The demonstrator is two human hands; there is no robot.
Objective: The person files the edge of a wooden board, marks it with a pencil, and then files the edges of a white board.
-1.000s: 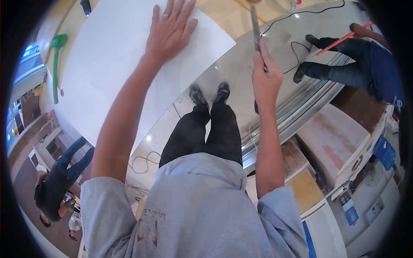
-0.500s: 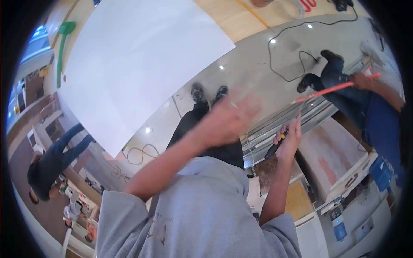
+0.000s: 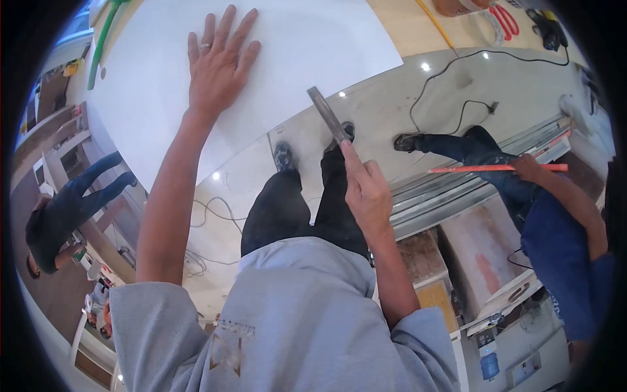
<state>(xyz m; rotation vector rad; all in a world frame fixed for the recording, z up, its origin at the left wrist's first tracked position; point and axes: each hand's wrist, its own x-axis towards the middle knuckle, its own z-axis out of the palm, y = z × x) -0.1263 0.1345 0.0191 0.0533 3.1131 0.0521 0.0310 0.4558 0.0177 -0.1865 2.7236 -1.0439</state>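
Note:
My left hand (image 3: 221,72) lies flat on the large white sheet (image 3: 307,46), fingers spread, a ring on one finger. To its right, past the sheet's edge, my right hand (image 3: 369,196) is closed around a flat metal blade-like tool (image 3: 326,114). The index finger runs along the tool, and its squared tip points up and left close to the edge of the sheet. The tool's handle is hidden in my right hand.
A green mallet (image 3: 100,55) rests at the upper left. Along the worktop (image 3: 405,29) are a yellow pencil (image 3: 436,25), red scissor handles (image 3: 506,23) and a tape roll (image 3: 486,29). At right, a co-worker (image 3: 562,242) holds a red bar (image 3: 470,168). Another person (image 3: 62,225) stands left.
My left hand has moved up and left from mid-view and now lies on the sheet. My right hand has moved left with the tool. The co-worker's legs and red bar have shifted left.

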